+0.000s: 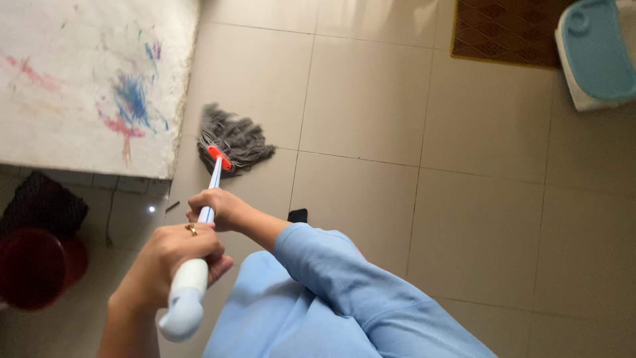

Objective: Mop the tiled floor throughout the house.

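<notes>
mop head (233, 138): grey strands, orange clamp | mop handle (199, 265): pale blue and white | floor (411, 199): beige glossy tiles, darker grout lines | sleeve (358, 285): light blue | wall (86, 79): off-white with blue, pink, orange scribbles | bucket (33, 265): dark red | doormat (503, 30): brown diamond pattern | seat (596, 50): light blue on white

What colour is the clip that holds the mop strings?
The clip is bright orange, joining the grey mop strings to the handle; the head view shows it.

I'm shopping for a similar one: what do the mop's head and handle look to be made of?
Mop head: grey yarn strands, probably cotton or synthetic, matte and shaggy, clamped by an orange, likely plastic piece. Handle: smooth pale shaft, metal or plastic; the end grip looks like glossy light-blue plastic.
</notes>
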